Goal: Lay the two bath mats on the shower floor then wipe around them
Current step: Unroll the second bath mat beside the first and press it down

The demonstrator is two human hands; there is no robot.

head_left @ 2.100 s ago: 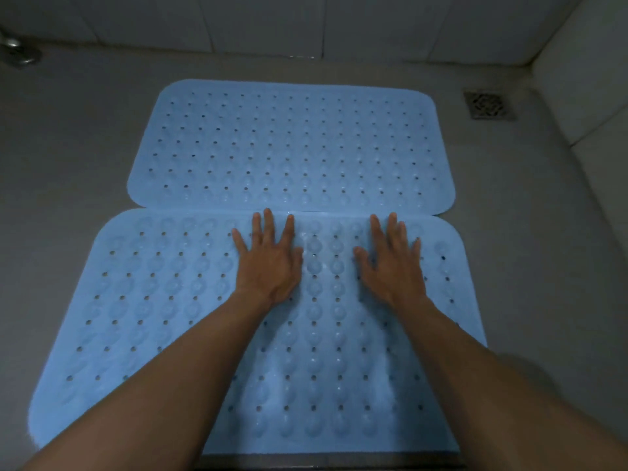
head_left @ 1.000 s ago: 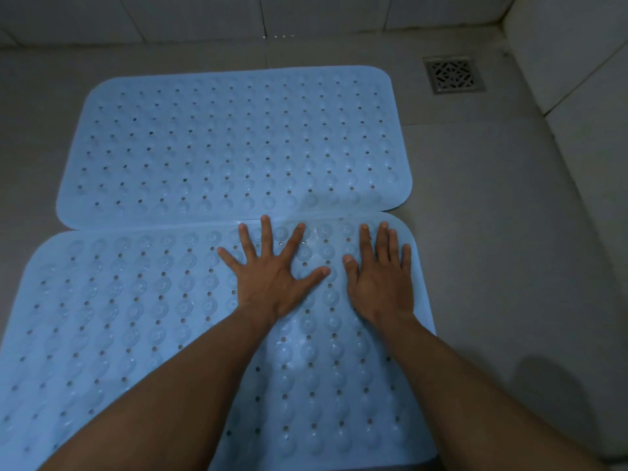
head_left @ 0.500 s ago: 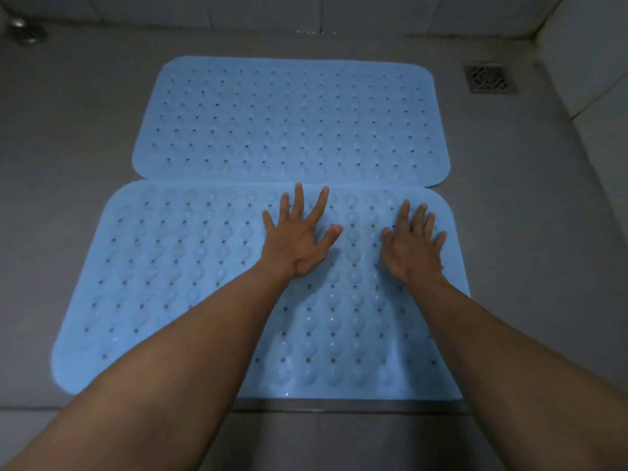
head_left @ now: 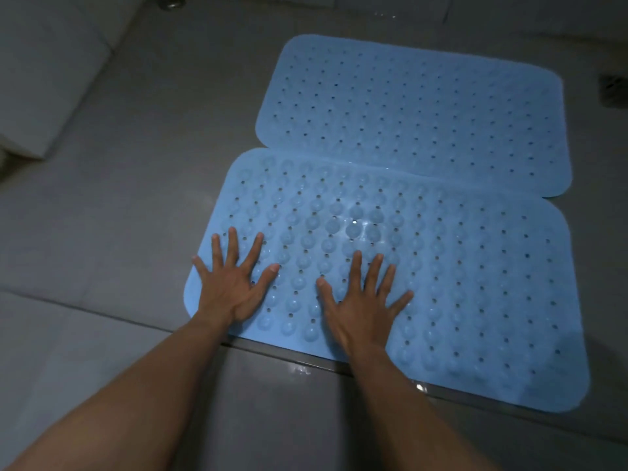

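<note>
While both blue mats lie flat on the grey shower floor (head_left: 142, 185), the far mat (head_left: 424, 117) touches the near mat (head_left: 458, 283) along one long edge. Each looks thin, floppy and rubbery, likely clinging when wet, so lifting by a corner should peel it best. Left hand (head_left: 231, 287) and right hand (head_left: 360, 304) press the near mat's left end, fingers spread, gripping nothing.

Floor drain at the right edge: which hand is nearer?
Right. The right hand lies mid-mat on the near mat; the left hand presses its far-left edge, farther from the floor drain.
</note>
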